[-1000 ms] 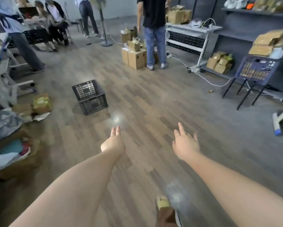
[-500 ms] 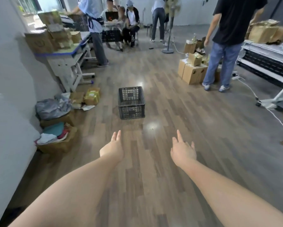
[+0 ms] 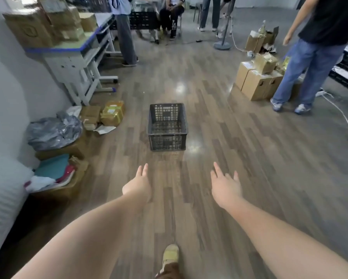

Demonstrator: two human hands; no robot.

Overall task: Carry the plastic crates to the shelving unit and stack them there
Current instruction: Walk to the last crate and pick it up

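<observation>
A dark grey plastic crate point(image 3: 167, 137) with lattice walls stands upright and empty on the wooden floor, straight ahead of me. My left hand point(image 3: 138, 183) and my right hand point(image 3: 225, 185) are stretched forward a short way in front of the crate's near wall, not touching it. Both hands are empty with fingers apart. More dark crates point(image 3: 143, 20) sit far back by the seated person. No shelving unit is clearly in view.
Left: a desk point(image 3: 72, 55) piled with cardboard boxes, plus bags and parcels point(image 3: 110, 113) on the floor. Right: cardboard boxes point(image 3: 257, 81), a standing person in jeans point(image 3: 308, 63), a white cable point(image 3: 338, 109). Other people and a fan stand point(image 3: 222, 44) farther back. My foot point(image 3: 170, 256) shows below.
The view has swung left and closed in on the crate, which now sits centred and nearer. Both hands stay extended and empty.
</observation>
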